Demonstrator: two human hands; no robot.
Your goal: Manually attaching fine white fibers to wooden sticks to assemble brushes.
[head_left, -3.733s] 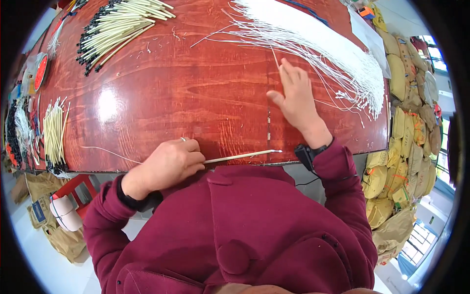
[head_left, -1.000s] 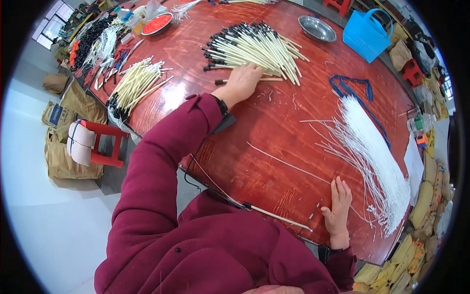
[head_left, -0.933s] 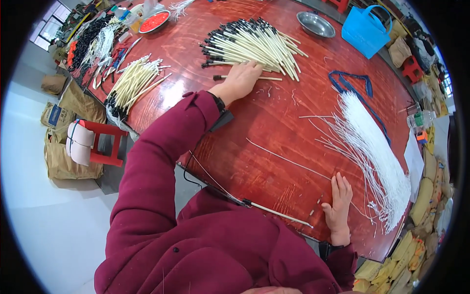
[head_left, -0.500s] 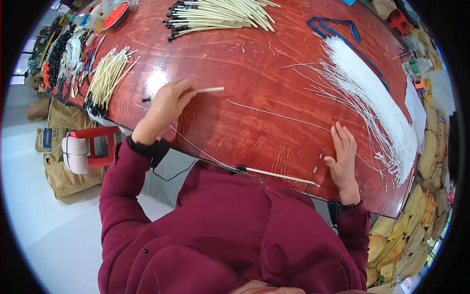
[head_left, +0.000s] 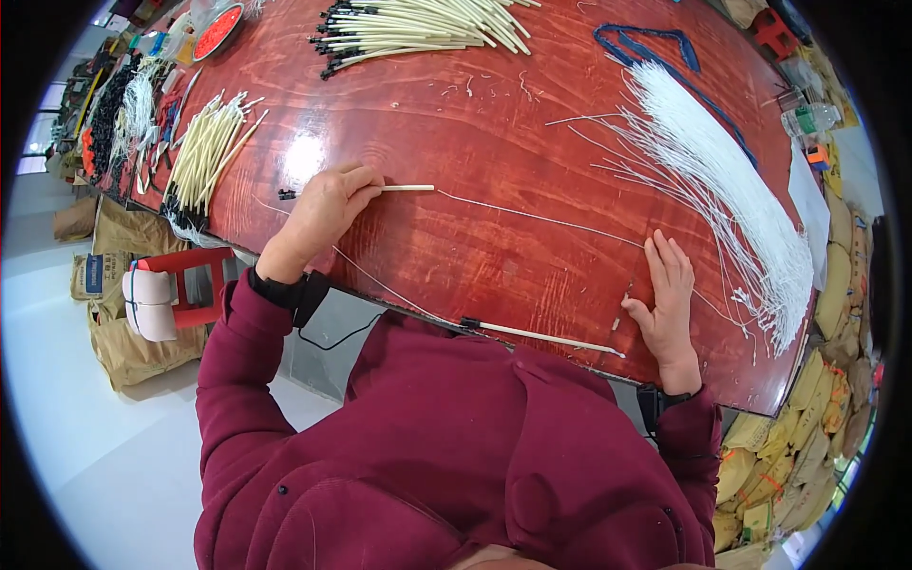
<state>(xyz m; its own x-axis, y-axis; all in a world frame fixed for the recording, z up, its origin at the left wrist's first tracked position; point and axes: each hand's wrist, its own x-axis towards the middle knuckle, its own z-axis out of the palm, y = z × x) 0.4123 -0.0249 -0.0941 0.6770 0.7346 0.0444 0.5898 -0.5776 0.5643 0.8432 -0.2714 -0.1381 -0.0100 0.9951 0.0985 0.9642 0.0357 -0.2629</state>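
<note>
Left hand: the left hand (head_left: 323, 214) is curled over a thin cream tube with a black tip (head_left: 404, 188), fingers pinching it against the red-brown glossy wooden bench (head_left: 494, 123).
Tube: it pokes out on both sides of that hand, the black end on the outer side, the cream end pointing toward the right hand.
Right hand: the right hand (head_left: 668, 299) lies flat, fingers spread, pressing on the bench and holding nothing.
Near the body: a second cream tube (head_left: 541, 335) lies along the bench edge between the hands.
Handling: looks light, stiff and smooth; likely to roll, so I'd grip mid-length.
Beyond the right hand: a bundle of fine white wires (head_left: 722, 190), floppy by the look of it.
Containers: a round clear tub with a red lid (head_left: 217, 17) far beyond the left hand; contents can't be made out.
</note>
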